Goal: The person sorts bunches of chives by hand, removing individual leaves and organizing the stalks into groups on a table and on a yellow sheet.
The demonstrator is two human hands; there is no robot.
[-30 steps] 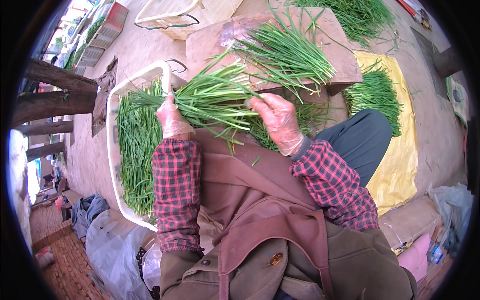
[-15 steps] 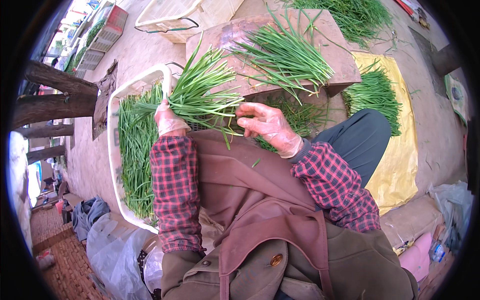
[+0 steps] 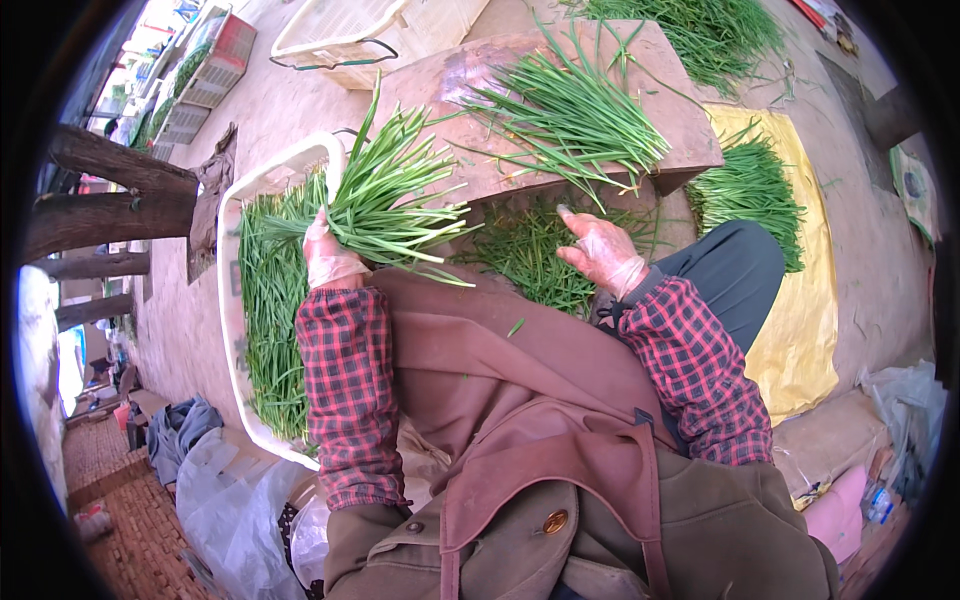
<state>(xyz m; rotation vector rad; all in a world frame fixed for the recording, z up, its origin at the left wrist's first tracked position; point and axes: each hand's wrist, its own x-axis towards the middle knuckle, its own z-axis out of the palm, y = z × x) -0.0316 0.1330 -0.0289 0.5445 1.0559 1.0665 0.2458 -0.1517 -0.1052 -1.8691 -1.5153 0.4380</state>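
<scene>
A fanned bunch of garlic chives (image 3: 390, 195) is gripped in my left hand (image 3: 328, 250), pale ends pointing right and up. That hand wears a clear thin glove and is beside the white plastic basket (image 3: 240, 330), which is packed with more chives (image 3: 275, 320). My right hand (image 3: 603, 252), also in a clear glove, holds nothing; its fingers are apart, over loose chives (image 3: 535, 255) on the ground. A pile of chives (image 3: 580, 105) lies on the low wooden bench (image 3: 660, 80) in front of me.
Stacked chives (image 3: 750, 200) lie on a yellow woven sack (image 3: 800, 330) at the right, by my bent knee (image 3: 735, 280). Beyond the bench are another chive heap (image 3: 695, 40) and a pale crate (image 3: 340, 40). Wooden posts (image 3: 120, 210) stand left.
My right hand has moved right, away from the bunch, and its fingers have spread. The bunch in my left hand has shifted slightly left.
</scene>
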